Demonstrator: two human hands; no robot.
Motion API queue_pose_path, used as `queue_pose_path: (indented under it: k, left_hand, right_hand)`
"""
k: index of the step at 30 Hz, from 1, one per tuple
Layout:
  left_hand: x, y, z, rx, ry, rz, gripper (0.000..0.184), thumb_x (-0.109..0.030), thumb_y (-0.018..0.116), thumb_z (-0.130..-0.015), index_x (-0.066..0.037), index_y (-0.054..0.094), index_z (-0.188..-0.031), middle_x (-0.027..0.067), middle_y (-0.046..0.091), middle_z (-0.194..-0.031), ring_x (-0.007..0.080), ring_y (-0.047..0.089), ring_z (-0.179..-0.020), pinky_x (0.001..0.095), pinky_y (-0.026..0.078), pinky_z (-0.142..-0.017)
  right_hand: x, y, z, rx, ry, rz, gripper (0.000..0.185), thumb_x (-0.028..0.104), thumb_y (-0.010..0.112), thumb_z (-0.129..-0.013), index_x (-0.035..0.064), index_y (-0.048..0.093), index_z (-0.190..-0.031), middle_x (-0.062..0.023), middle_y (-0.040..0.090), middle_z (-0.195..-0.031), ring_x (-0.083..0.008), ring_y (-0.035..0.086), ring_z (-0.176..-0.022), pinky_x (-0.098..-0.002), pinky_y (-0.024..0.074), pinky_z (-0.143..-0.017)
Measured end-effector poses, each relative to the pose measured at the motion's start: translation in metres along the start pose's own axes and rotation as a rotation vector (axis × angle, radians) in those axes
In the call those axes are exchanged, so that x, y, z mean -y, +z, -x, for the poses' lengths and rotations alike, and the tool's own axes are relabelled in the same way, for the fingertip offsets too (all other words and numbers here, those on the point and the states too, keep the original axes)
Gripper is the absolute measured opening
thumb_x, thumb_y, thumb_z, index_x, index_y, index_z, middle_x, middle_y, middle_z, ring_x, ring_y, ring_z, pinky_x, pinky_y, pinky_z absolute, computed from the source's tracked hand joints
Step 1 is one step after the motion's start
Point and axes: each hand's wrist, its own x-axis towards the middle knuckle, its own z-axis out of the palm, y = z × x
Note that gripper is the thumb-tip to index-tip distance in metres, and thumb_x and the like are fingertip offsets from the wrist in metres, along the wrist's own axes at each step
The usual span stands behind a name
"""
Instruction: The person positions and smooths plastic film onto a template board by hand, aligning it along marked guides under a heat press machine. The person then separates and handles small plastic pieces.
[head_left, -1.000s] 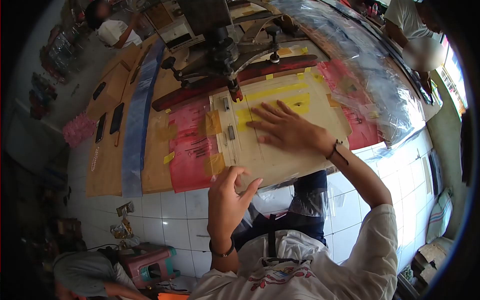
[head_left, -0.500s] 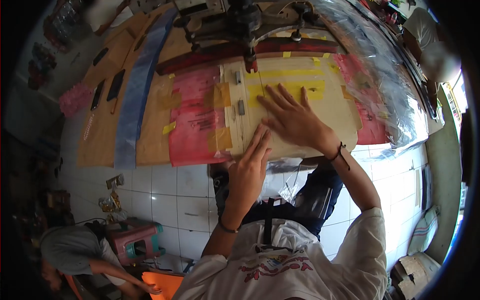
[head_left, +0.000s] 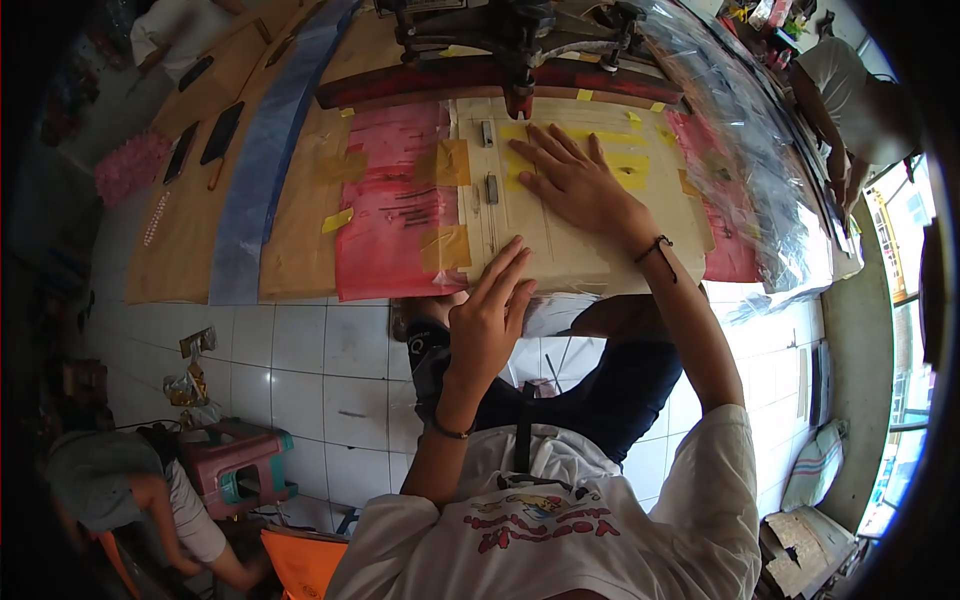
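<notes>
A tan board (head_left: 580,245) with yellow tape strips (head_left: 628,162) lies on the table between red taped sheets (head_left: 395,225). My right hand (head_left: 588,190) rests flat on the board and tape, fingers spread, holding nothing. At the board's near edge, my left hand (head_left: 492,315) touches the surface with its fingertips, the fingers stretched out and nothing in them. Two small metal pieces, one of them a grey block (head_left: 491,190), sit on the board left of my right hand. Beyond the hands stands a dark metal frame with a red-brown bar (head_left: 420,82).
Phones (head_left: 221,133) and a blue strip (head_left: 270,170) lie on the table's left part. Clear plastic sheeting (head_left: 775,185) covers the right side. A stool (head_left: 235,465) and a bent-over person (head_left: 105,480) are at the lower left. Another person (head_left: 835,90) is at the upper right.
My left hand has come from beside the near edge to touch it, its fingers straightening. My right hand stays flat on the board. The view has shifted, and the table appears higher up.
</notes>
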Motion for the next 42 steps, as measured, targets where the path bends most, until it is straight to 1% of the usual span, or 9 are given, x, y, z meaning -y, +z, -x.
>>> queue_pose_path:
  k: [4,13,19,22,25,31,34,40,42]
  left_hand:
    - [0.007,0.007,0.000,-0.083,0.125,-0.026,0.035,-0.008,0.066,-0.099,0.000,0.066,-0.133,0.0158,0.063,-0.142,0.0309,0.068,-0.122,0.0346,0.061,-0.085]
    - [0.008,-0.011,0.008,-0.041,0.006,-0.008,0.033,-0.005,0.065,-0.099,0.001,0.067,-0.131,0.0175,0.063,-0.142,0.0324,0.065,-0.127,0.0389,0.056,-0.100]
    - [0.008,-0.009,0.007,-0.075,0.053,-0.028,0.037,-0.009,0.069,-0.096,-0.004,0.066,-0.133,0.0126,0.061,-0.146,0.0308,0.068,-0.121,0.0402,0.059,-0.095]
    - [0.011,-0.010,0.007,-0.054,0.063,-0.028,0.037,-0.010,0.070,-0.096,-0.004,0.066,-0.133,0.0124,0.061,-0.146,0.0306,0.068,-0.121,0.0396,0.061,-0.093]
    - [0.007,-0.014,0.007,-0.012,-0.017,0.047,0.032,-0.008,0.068,-0.097,-0.001,0.068,-0.129,0.0166,0.063,-0.142,0.0321,0.066,-0.125,0.0391,0.057,-0.099]
    - [0.005,-0.012,0.006,-0.033,-0.007,0.025,0.031,-0.009,0.069,-0.098,-0.002,0.068,-0.128,0.0158,0.063,-0.142,0.0322,0.067,-0.124,0.0397,0.057,-0.098]
    - [0.006,-0.013,0.007,-0.020,-0.025,0.031,0.032,-0.009,0.069,-0.097,-0.002,0.067,-0.128,0.0153,0.063,-0.142,0.0323,0.067,-0.123,0.0400,0.058,-0.097]
    - [0.006,-0.013,0.007,-0.021,-0.002,0.007,0.036,-0.006,0.073,-0.094,-0.003,0.067,-0.128,0.0148,0.062,-0.142,0.0324,0.068,-0.122,0.0400,0.060,-0.094]
    - [0.007,-0.012,0.007,-0.028,0.004,0.018,0.037,-0.005,0.074,-0.093,-0.003,0.067,-0.129,0.0147,0.062,-0.143,0.0327,0.068,-0.122,0.0398,0.060,-0.094]
  right_hand:
    - [0.003,-0.001,-0.004,0.021,0.046,0.008,0.059,0.053,0.037,-0.109,0.0264,0.036,-0.161,-0.0121,0.026,-0.170,-0.0337,0.016,-0.159,-0.0679,0.0063,-0.124]
    - [0.011,0.005,-0.013,-0.021,0.097,-0.007,0.060,0.054,0.040,-0.106,0.0243,0.042,-0.158,-0.0114,0.027,-0.170,-0.0345,0.019,-0.158,-0.0752,0.0064,-0.120]
    - [0.016,-0.003,-0.013,-0.004,0.101,-0.032,0.059,0.051,0.043,-0.106,0.0234,0.042,-0.159,-0.0152,0.029,-0.169,-0.0348,0.019,-0.158,-0.0695,0.0054,-0.123]
    - [0.017,-0.004,-0.012,-0.001,0.099,-0.026,0.058,0.051,0.044,-0.106,0.0231,0.044,-0.158,-0.0151,0.030,-0.168,-0.0349,0.020,-0.158,-0.0695,0.0056,-0.123]
    - [0.013,0.002,-0.014,-0.046,0.080,-0.024,0.058,0.052,0.045,-0.105,0.0222,0.047,-0.155,-0.0113,0.031,-0.168,-0.0339,0.022,-0.157,-0.0742,0.0077,-0.121]
    - [-0.017,0.021,-0.043,-0.205,-0.021,-0.178,0.050,0.044,0.047,-0.106,0.0177,0.055,-0.147,-0.0172,0.046,-0.158,-0.0354,0.032,-0.153,-0.0635,0.0165,-0.125]
    - [-0.017,0.025,-0.059,-0.185,0.004,-0.175,0.048,0.041,0.048,-0.105,0.0131,0.059,-0.143,-0.0189,0.049,-0.154,-0.0374,0.037,-0.149,-0.0603,0.0201,-0.125]
    - [0.004,0.018,-0.074,-0.059,0.104,0.070,0.050,0.037,0.043,-0.103,0.0071,0.061,-0.139,-0.0191,0.047,-0.155,-0.0422,0.036,-0.148,-0.0630,0.0206,-0.122]
    - [-0.001,0.027,-0.078,-0.069,0.127,0.076,0.053,0.038,0.040,-0.102,0.0093,0.059,-0.142,-0.0195,0.046,-0.156,-0.0430,0.034,-0.148,-0.0638,0.0196,-0.122]
